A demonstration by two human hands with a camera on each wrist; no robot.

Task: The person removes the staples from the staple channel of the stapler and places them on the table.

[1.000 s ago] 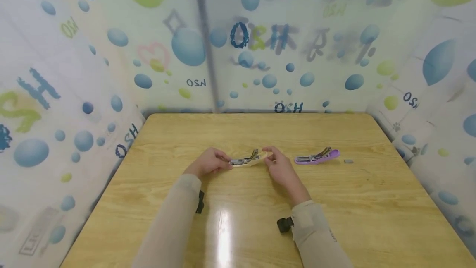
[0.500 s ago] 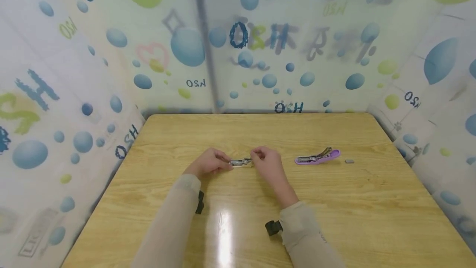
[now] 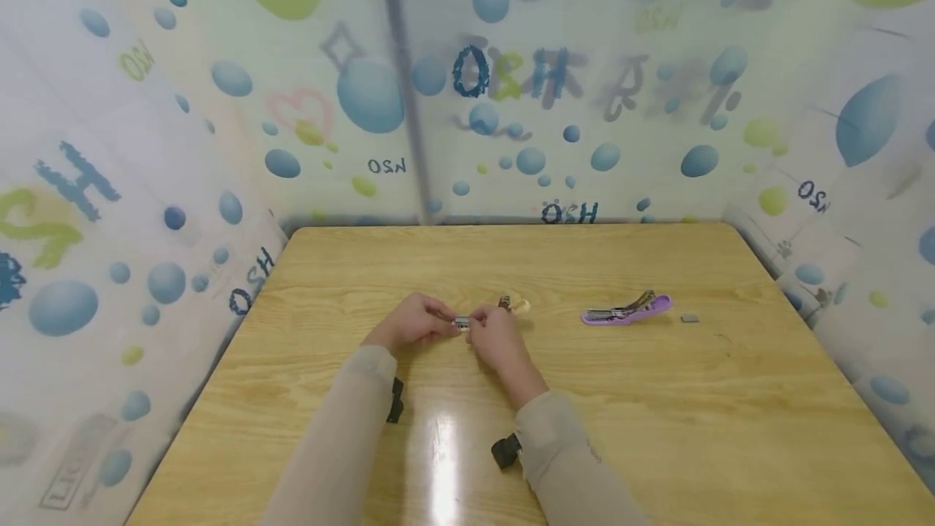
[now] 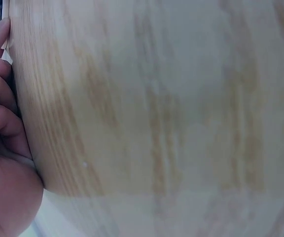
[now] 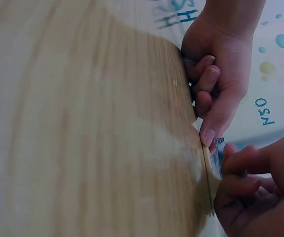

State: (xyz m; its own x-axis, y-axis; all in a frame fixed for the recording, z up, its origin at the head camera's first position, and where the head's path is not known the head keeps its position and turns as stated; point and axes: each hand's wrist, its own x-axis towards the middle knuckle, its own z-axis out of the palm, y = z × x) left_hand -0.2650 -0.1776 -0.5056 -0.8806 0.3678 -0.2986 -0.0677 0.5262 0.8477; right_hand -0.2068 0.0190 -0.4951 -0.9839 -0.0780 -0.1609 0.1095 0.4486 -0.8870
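A cream stapler with its top swung up lies on the table in front of me; its cream end [image 3: 522, 306] shows past my right hand. My left hand [image 3: 415, 320] holds the stapler's left end between thumb and fingers. My right hand [image 3: 499, 338] is over the stapler's middle, its thumb and fingers closed on the metal magazine [image 3: 462, 323], whose left part shows between the hands. In the right wrist view the right fingers [image 5: 240, 185] are curled beside the metal rail; what exactly lies between their tips is hidden. The left wrist view shows only curled left fingers [image 4: 4, 94].
To the right lies a purple stapler [image 3: 643, 312], also opened up, with its metal parts raised. Beyond it is a small grey strip [image 3: 690, 318], which looks like staples. The wooden table [image 3: 701, 420] meets patterned walls at its back and sides.
My right hand has let go of the cream stapler's right end and moved left along it to the magazine, near the left hand. The left hand keeps its hold.
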